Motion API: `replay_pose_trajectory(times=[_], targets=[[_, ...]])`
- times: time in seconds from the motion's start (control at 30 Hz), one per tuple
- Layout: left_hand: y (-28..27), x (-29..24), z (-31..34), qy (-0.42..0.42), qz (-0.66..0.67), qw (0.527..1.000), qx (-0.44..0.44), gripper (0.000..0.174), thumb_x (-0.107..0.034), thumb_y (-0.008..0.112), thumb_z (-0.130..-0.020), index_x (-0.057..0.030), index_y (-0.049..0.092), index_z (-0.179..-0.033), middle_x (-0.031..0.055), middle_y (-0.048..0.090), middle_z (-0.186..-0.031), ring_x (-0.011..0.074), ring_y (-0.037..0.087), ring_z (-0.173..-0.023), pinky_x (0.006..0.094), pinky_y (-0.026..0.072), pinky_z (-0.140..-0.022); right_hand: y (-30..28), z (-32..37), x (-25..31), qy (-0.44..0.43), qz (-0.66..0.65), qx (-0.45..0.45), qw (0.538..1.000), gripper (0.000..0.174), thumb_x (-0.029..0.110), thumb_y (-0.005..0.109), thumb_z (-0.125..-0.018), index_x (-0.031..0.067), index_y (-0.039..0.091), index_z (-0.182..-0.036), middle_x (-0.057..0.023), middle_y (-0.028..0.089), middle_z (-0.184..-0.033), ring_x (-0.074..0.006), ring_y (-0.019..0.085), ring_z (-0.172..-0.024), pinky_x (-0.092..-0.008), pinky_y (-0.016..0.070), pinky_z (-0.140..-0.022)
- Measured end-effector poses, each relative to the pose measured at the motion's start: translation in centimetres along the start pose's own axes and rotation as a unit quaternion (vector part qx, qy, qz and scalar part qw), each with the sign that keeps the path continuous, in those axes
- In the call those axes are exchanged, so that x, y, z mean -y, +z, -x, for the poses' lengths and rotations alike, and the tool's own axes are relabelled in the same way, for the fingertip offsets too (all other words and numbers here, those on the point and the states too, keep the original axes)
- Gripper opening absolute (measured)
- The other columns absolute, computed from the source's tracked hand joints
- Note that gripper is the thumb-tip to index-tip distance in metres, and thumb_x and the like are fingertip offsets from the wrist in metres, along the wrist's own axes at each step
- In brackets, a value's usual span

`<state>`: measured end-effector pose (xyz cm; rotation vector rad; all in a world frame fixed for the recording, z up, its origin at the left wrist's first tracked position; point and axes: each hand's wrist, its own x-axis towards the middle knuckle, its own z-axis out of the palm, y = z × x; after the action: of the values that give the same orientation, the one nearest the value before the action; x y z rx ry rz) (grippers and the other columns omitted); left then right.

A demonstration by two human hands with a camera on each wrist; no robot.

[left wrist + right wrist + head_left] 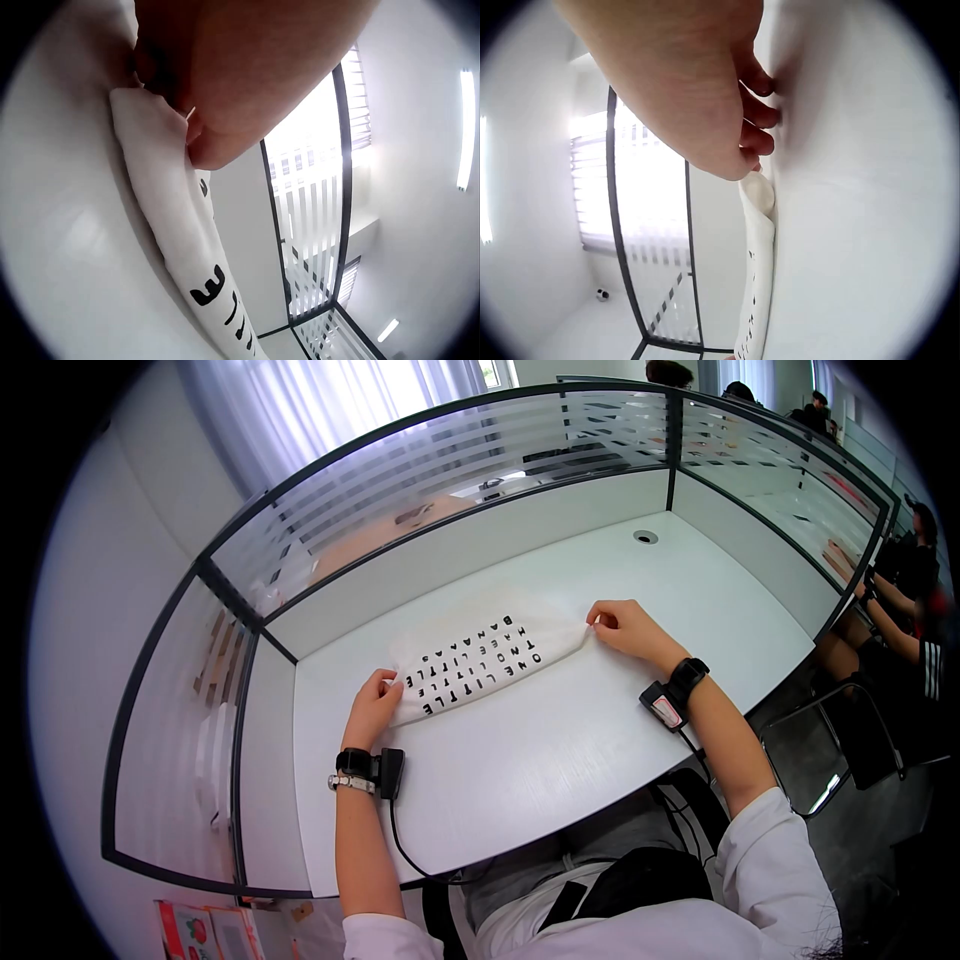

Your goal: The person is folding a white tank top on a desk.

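Observation:
A white cloth with black lettering (470,670) lies on the white table, its near edge stretched between both hands. The left hand (373,707) pinches its left end; in the left wrist view, that hand (247,67) grips the cloth (169,180) by a folded corner. At the cloth's right corner, the right hand (630,630) pinches the tip between thumb and finger. The right wrist view shows this hand (690,90) with its other fingers curled close to the table, and the cloth (757,255) running away as a narrow fold.
The white table (480,790) is bordered by low partitions with striped glass panels (440,490). A round cable hole (646,537) is at the back right. Cables hang from both wrist devices. Other people sit beyond the right partition, near a chair (830,740).

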<state>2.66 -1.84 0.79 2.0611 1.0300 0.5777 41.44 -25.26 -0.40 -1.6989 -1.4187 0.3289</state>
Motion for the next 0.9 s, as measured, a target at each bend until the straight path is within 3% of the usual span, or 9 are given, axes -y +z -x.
replay_pose_trajectory(times=[0.17,0.37,0.47,0.57,0.77,0.9], targets=[[-0.1,-0.2,0.2,-0.004,-0.014,1.0,-0.011,0.026,-0.022,0.061,-0.094,-0.0021,0.06,-0.11,-0.002,0.049,-0.07,0.0092,0.045,-0.065,0.0274,0.0392,-0.059,-0.1,0.0,0.4,0.012,-0.006,-0.009,1.0,0.013,0.012,0.061,-0.087,0.0004,0.064,-0.092,-0.0032,0.055,-0.062,-0.012,0.046,-0.057,-0.0299,0.0384,-0.054],[-0.2,0.4,-0.1,0.022,-0.028,0.999,-0.015,0.026,-0.021,0.06,-0.094,-0.0015,0.06,-0.111,-0.002,0.048,-0.069,0.0091,0.044,-0.065,0.027,0.0388,-0.059,-0.1,-0.2,0.8,0.029,-0.047,-0.043,0.998,0.024,0.02,0.06,-0.095,-0.0014,0.058,-0.085,-0.0042,0.056,-0.067,-0.0116,0.051,-0.063,-0.0292,0.0428,-0.061],[-0.1,0.0,0.1,-0.003,0.003,1.0,-0.005,0.025,-0.02,0.06,-0.094,-0.0016,0.06,-0.111,-0.0022,0.048,-0.069,0.0087,0.044,-0.064,0.0267,0.0383,-0.058,-0.5,-0.3,0.6,0.02,-0.051,-0.053,0.997,0.027,0.022,0.058,-0.097,-0.0016,0.058,-0.084,-0.0039,0.058,-0.068,-0.0106,0.053,-0.064,-0.0282,0.0432,-0.061],[-0.1,0.1,-0.1,0.007,-0.011,1.0,-0.013,0.024,-0.021,0.06,-0.094,-0.0018,0.059,-0.11,-0.0026,0.048,-0.069,0.0083,0.044,-0.064,0.0267,0.0379,-0.058,-0.8,-0.6,0.6,0.061,-0.071,-0.044,0.995,0.03,0.026,0.056,-0.098,0.0003,0.06,-0.084,-0.0025,0.061,-0.069,-0.0098,0.055,-0.065,-0.0266,0.0445,-0.061],[-0.3,-0.1,0.0,0.003,-0.019,1.0,-0.01,0.022,-0.02,0.059,-0.095,-0.0023,0.06,-0.108,-0.0039,0.05,-0.071,0.0068,0.043,-0.066,0.0253,0.0358,-0.059,-0.4,-0.8,0.7,0.009,-0.185,-0.02,0.983,0.029,0.031,0.053,-0.098,0.0059,0.064,-0.087,-0.0018,0.07,-0.083,-0.0101,0.06,-0.077,-0.0262,0.0488,-0.068],[-0.2,0.3,-0.3,0.0,-0.022,1.0,-0.006,0.023,-0.02,0.059,-0.096,-0.002,0.059,-0.109,-0.0036,0.05,-0.071,0.0069,0.044,-0.066,0.0253,0.0363,-0.059,-0.6,-0.6,1.1,0.046,-0.152,0.016,0.987,0.034,0.035,0.051,-0.099,0.006,0.066,-0.087,-0.0021,0.07,-0.086,-0.0112,0.06,-0.078,-0.0275,0.0498,-0.072]])
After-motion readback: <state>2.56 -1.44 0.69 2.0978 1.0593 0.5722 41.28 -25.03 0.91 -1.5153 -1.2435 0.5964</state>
